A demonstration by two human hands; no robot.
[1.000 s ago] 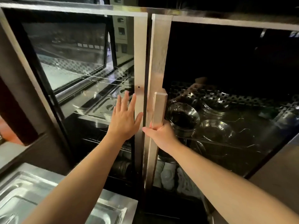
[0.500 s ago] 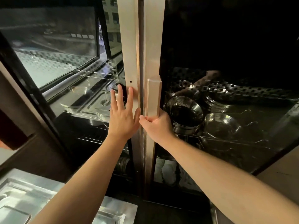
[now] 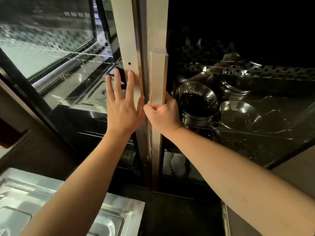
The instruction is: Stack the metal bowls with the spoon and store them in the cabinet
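A glass-fronted cabinet fills the view, its two steel-framed doors meeting in the middle. My right hand is shut on the vertical door handle of the right door. My left hand lies flat with fingers spread on the left door's frame. Behind the right glass a stack of metal bowls stands on a wire shelf, with a single shallower metal bowl to its right. No spoon can be made out.
More stacked bowls sit further back on the perforated shelf. White dishes show on a lower shelf. Metal trays lie behind the left glass. A steel tray rests on the counter at lower left.
The right door has swung shut against the left door, closing the gap between the frames. My view has moved closer and lower; both hands stay on the doors.
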